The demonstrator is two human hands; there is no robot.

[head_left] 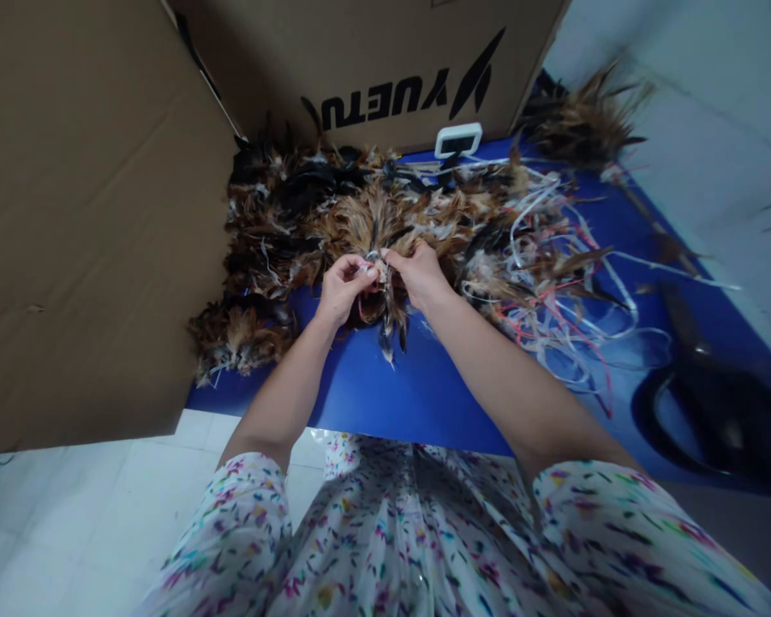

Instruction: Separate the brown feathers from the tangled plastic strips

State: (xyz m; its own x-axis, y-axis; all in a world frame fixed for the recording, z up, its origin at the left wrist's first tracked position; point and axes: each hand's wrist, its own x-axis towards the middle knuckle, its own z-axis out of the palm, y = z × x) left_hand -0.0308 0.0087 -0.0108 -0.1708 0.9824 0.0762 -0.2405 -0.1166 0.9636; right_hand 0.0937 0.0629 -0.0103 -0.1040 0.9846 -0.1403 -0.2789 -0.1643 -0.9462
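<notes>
Both hands meet at the base of a fanned bundle of brown feathers in the middle of the blue table. My left hand is closed in a pinch, with a pink strand showing by its fingertips. Closed as well, my right hand pinches the bundle's base from the other side. A few dark feathers hang down between the hands. Exactly what each fingertip grips is partly hidden. Around and behind lies a wide heap of brown and black feathers.
Cardboard boxes wall the left and back. A small white device leans at the rear. Tangled white and pink strings and black scissors lie right. A feather duster rests far right on the blue table.
</notes>
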